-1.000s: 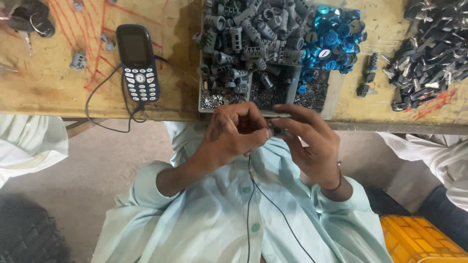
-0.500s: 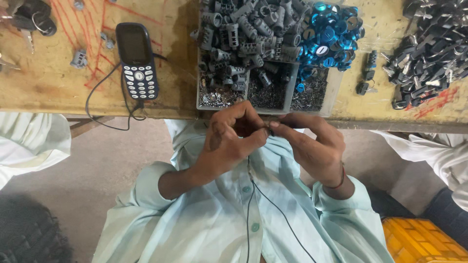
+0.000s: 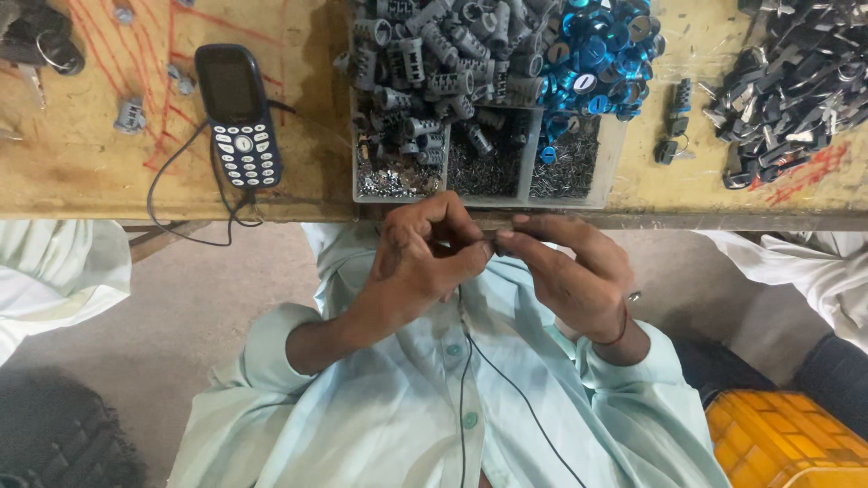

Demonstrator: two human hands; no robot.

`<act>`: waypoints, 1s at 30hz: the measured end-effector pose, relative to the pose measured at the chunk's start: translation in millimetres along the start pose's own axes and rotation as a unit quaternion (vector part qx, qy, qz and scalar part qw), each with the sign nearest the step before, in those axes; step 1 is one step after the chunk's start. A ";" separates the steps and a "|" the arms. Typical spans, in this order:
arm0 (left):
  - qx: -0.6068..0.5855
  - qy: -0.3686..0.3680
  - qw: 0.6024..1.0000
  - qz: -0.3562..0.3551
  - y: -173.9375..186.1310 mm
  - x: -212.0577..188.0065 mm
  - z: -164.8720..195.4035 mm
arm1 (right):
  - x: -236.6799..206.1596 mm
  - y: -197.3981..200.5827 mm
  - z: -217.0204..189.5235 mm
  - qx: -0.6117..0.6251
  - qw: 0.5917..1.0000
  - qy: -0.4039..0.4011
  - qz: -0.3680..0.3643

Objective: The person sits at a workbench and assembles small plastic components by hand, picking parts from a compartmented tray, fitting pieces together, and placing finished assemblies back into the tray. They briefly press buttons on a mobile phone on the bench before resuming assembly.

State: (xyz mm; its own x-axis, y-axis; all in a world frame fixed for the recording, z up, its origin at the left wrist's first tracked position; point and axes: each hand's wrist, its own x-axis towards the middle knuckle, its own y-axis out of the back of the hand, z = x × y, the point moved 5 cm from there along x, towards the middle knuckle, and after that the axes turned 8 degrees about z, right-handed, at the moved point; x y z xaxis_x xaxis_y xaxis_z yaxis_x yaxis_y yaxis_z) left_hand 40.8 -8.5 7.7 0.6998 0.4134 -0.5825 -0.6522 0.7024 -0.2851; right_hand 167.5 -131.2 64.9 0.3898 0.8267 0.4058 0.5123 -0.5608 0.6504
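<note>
My left hand (image 3: 420,262) and my right hand (image 3: 570,271) meet in front of my chest, just below the bench edge. Their fingertips pinch a small dark part (image 3: 493,237) between them; it is mostly hidden by the fingers. Straight above the hands, a divided tray (image 3: 615,158) on the wooden bench (image 3: 72,172) holds grey ribbed cylinders (image 3: 434,54), shiny blue discs (image 3: 597,45) and tiny metal pins (image 3: 484,172).
A dark keypad phone (image 3: 237,113) with a black cable lies at the bench's left. A heap of dark metal parts (image 3: 796,81) lies at the right. A yellow crate (image 3: 787,438) sits at the lower right. Other people's light clothing shows at both sides.
My hands stay together at the same spot. The fingers have shifted slightly around the small part, and the right fingers now lie flatter.
</note>
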 end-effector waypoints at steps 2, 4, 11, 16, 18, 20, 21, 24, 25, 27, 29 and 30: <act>0.059 -0.105 0.993 0.010 -0.2 -2.2 13.0 | -0.6 -0.7 -1.9 -0.007 0.999 0.025 -0.019; 0.128 -0.304 0.944 0.031 -5.7 -12.6 31.2 | 1.2 0.5 -4.5 -0.029 0.999 0.023 -0.018; 0.086 -0.293 0.952 0.018 -3.5 -15.9 23.1 | 19.7 10.1 13.2 -0.006 0.974 -0.213 -0.082; 0.084 -0.319 0.942 -0.058 -6.8 -10.7 20.5 | 26.2 5.2 65.5 -0.264 0.954 -0.144 -0.012; 0.108 -0.333 0.935 -0.063 -9.5 -9.1 19.7 | 17.8 -0.2 79.1 -0.270 0.953 -0.139 0.001; 0.117 -0.339 0.931 -0.064 -9.2 -7.5 19.2 | 10.7 -2.2 86.0 -0.282 0.948 -0.149 -0.005; 0.114 -0.338 0.932 -0.066 -8.9 -5.9 18.7 | 9.6 -2.5 87.7 -0.289 0.944 -0.156 -0.007; 0.099 -0.324 0.936 -0.096 -10.2 -3.3 16.5 | 13.9 -0.6 80.6 -0.293 0.946 -0.140 -0.012; 0.094 -0.321 0.936 -0.110 -10.8 -2.7 15.8 | 15.8 0.9 78.7 -0.291 0.944 -0.156 -0.015; 0.123 -0.342 0.928 -0.082 -10.4 -1.5 16.0 | 19.3 4.4 73.9 -0.283 0.942 -0.177 -0.021; 0.165 -0.380 0.908 -0.063 -9.5 -2.5 17.5 | 15.1 12.0 71.7 -0.158 0.950 -0.268 -0.003; 0.192 -0.407 0.891 -0.062 -7.8 -3.4 19.2 | 10.9 15.3 70.5 -0.093 0.945 -0.314 0.004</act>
State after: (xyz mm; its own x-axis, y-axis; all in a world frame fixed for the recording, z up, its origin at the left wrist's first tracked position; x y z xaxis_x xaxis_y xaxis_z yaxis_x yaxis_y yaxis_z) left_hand 49.2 -4.2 26.5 0.8408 0.4924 0.2249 -0.5170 0.8536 0.0642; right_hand 233.5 -134.0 34.0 0.8001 0.5997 -0.0121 0.3866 -0.5002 0.7748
